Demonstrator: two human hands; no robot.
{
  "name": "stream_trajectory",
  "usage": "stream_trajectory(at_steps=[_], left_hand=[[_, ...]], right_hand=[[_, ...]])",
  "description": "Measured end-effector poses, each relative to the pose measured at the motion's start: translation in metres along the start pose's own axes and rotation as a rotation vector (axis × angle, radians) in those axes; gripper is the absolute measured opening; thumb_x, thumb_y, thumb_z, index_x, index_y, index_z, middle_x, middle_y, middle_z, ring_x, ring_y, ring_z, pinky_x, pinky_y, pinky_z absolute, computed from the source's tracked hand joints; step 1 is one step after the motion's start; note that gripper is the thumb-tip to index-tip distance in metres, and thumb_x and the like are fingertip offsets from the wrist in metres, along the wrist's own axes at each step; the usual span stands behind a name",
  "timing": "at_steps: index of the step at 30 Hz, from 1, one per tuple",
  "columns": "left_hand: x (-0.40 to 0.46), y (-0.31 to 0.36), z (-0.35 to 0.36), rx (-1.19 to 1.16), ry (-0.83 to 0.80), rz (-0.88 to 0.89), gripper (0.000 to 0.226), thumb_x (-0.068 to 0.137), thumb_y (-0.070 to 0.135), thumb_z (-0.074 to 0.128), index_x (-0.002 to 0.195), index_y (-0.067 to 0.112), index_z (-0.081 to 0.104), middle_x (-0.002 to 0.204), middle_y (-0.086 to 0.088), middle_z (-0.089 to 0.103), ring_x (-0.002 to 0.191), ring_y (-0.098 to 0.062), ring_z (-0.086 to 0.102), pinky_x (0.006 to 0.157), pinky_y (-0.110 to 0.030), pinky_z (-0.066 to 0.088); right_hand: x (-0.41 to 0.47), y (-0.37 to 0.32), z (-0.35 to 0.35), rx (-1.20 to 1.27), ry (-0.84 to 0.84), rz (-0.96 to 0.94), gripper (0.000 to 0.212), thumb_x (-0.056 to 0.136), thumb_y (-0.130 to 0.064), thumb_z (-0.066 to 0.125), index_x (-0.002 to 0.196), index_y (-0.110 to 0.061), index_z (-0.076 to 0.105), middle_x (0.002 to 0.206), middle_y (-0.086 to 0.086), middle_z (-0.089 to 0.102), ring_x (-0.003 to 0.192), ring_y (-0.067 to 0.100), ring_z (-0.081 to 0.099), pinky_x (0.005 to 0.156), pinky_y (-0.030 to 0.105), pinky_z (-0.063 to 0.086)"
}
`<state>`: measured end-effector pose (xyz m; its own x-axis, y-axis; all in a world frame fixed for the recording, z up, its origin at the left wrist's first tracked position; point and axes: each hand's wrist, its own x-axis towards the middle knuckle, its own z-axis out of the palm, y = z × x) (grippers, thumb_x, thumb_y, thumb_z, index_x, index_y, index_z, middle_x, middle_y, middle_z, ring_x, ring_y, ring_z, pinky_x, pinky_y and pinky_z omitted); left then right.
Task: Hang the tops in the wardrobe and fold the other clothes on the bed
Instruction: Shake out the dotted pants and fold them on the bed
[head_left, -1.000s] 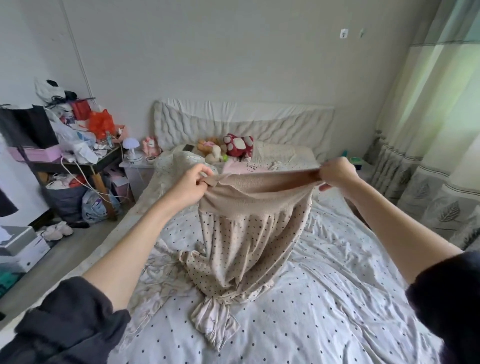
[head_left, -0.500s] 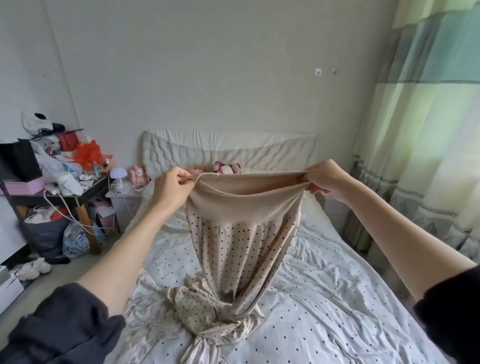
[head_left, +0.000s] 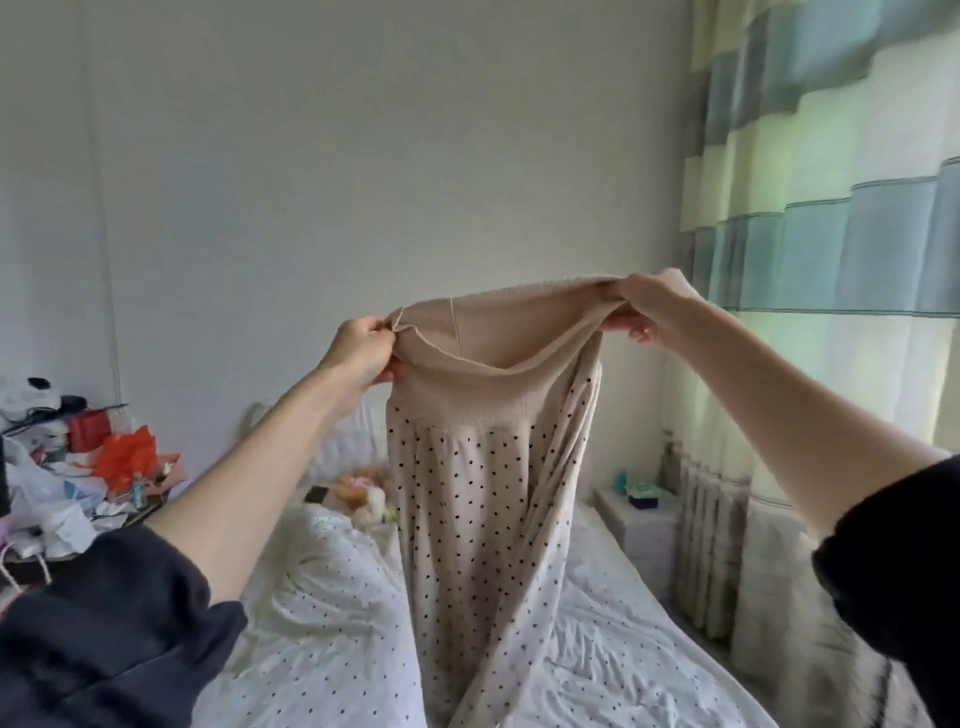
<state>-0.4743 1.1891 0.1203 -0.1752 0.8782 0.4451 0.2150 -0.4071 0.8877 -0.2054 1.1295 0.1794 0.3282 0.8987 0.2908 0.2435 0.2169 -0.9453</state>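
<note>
A beige polka-dot skirt (head_left: 483, 499) with a plain knitted waistband hangs in front of me above the bed (head_left: 322, 613). My left hand (head_left: 361, 351) pinches the left end of the waistband. My right hand (head_left: 647, 306) grips the right end, a little higher, so the band is stretched wide between them. The skirt's length drops straight down and its hem is hidden below the frame's edge.
The bed wears a white dotted sheet, with soft toys (head_left: 363, 493) near the headboard. A cluttered shelf (head_left: 78, 478) with bags stands at the left. At the right are a white bedside table (head_left: 644, 514), a radiator and long curtains (head_left: 831, 260).
Both hands have lifted the skirt well up, so its lower part has left the bed and hangs straight. My view has tilted upward toward the wall.
</note>
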Motion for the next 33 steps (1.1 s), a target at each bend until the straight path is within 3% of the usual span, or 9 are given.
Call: stream_trajectory(at_steps=[3, 7, 10, 12, 15, 20, 25, 28, 33], left_hand=[[0.005, 0.027, 0.0, 0.1, 0.01, 0.266, 0.017, 0.097, 0.007, 0.039, 0.108, 0.018, 0.045, 0.084, -0.016, 0.057, 0.063, -0.024, 0.054, 0.066, -0.04, 0.049], [-0.007, 0.033, 0.0, 0.298, -0.09, 0.641, 0.036, 0.094, 0.0, 0.038, 0.095, 0.036, 0.036, 0.072, -0.02, 0.062, 0.059, -0.033, 0.058, 0.056, -0.04, 0.046], [-0.024, 0.016, 0.005, 0.367, -0.261, 0.736, 0.06, 0.091, -0.011, 0.034, 0.109, 0.043, 0.052, 0.092, -0.005, 0.069, 0.071, -0.007, 0.066, 0.07, -0.023, 0.052], [-0.034, -0.003, 0.008, 0.506, -0.365, 0.773, 0.071, 0.092, -0.013, 0.033, 0.132, 0.045, 0.044, 0.108, -0.002, 0.064, 0.091, -0.009, 0.063, 0.087, -0.02, 0.051], [-0.044, -0.033, 0.008, 0.689, -0.483, 0.73, 0.074, 0.093, -0.013, 0.034, 0.136, 0.048, 0.027, 0.082, -0.001, 0.049, 0.07, -0.017, 0.053, 0.075, -0.035, 0.051], [-0.075, -0.067, 0.007, 0.702, -0.529, 0.926, 0.07, 0.09, -0.01, 0.039, 0.14, 0.037, 0.029, 0.081, 0.006, 0.045, 0.069, -0.006, 0.043, 0.074, -0.02, 0.046], [-0.081, -0.095, 0.002, 0.925, -0.516, 0.534, 0.031, 0.097, 0.011, 0.041, 0.109, 0.02, 0.069, 0.098, -0.001, 0.056, 0.1, -0.023, 0.058, 0.091, -0.04, 0.046], [-0.082, -0.11, -0.01, 0.891, -0.497, 0.386, 0.029, 0.091, 0.009, 0.043, 0.066, 0.016, 0.056, 0.087, 0.006, 0.057, 0.106, -0.019, 0.058, 0.097, -0.041, 0.044], [-0.081, -0.131, -0.028, 1.013, -0.43, 0.309, 0.032, 0.09, 0.041, 0.053, 0.093, 0.01, 0.062, 0.097, 0.003, 0.058, 0.089, -0.019, 0.057, 0.084, -0.037, 0.047]], right_hand=[[0.005, -0.024, -0.007, 0.11, 0.03, -0.047, 0.009, 0.087, -0.004, 0.054, 0.079, -0.008, 0.054, 0.046, 0.004, 0.063, 0.042, 0.014, 0.064, 0.042, 0.02, 0.024], [0.007, -0.026, -0.016, 0.127, 0.011, 0.021, 0.017, 0.087, -0.005, 0.051, 0.072, -0.013, 0.053, 0.047, 0.001, 0.064, 0.043, 0.013, 0.064, 0.045, 0.017, 0.026], [0.007, 0.0, -0.018, 0.04, -0.018, 0.146, 0.02, 0.088, -0.007, 0.052, 0.07, -0.015, 0.051, 0.05, 0.0, 0.061, 0.038, 0.01, 0.059, 0.046, 0.02, 0.024], [0.009, 0.025, -0.018, -0.073, -0.019, 0.201, 0.019, 0.088, -0.012, 0.059, 0.071, -0.014, 0.05, 0.052, 0.001, 0.058, 0.032, 0.009, 0.055, 0.046, 0.02, 0.022], [0.012, 0.057, -0.017, -0.173, -0.076, 0.27, 0.021, 0.083, -0.018, 0.07, 0.075, -0.009, 0.053, 0.042, 0.001, 0.057, 0.028, 0.007, 0.05, 0.05, 0.019, 0.021], [0.022, 0.099, -0.009, -0.263, -0.101, 0.346, 0.027, 0.077, -0.024, 0.077, 0.075, -0.007, 0.056, 0.041, 0.002, 0.057, 0.032, 0.009, 0.051, 0.049, 0.019, 0.018], [0.027, 0.12, 0.007, -0.326, -0.144, 0.328, 0.027, 0.081, -0.025, 0.072, 0.069, -0.011, 0.053, 0.046, 0.002, 0.053, 0.039, 0.011, 0.047, 0.042, 0.019, 0.02], [0.029, 0.122, 0.018, -0.359, -0.202, 0.305, 0.029, 0.084, -0.024, 0.069, 0.065, -0.011, 0.05, 0.035, -0.001, 0.047, 0.026, 0.008, 0.039, 0.034, 0.017, 0.019], [0.031, 0.122, 0.032, -0.59, -0.272, 0.21, 0.026, 0.09, -0.016, 0.061, 0.067, -0.005, 0.054, 0.038, 0.003, 0.054, 0.027, 0.009, 0.039, 0.033, 0.015, 0.021]])
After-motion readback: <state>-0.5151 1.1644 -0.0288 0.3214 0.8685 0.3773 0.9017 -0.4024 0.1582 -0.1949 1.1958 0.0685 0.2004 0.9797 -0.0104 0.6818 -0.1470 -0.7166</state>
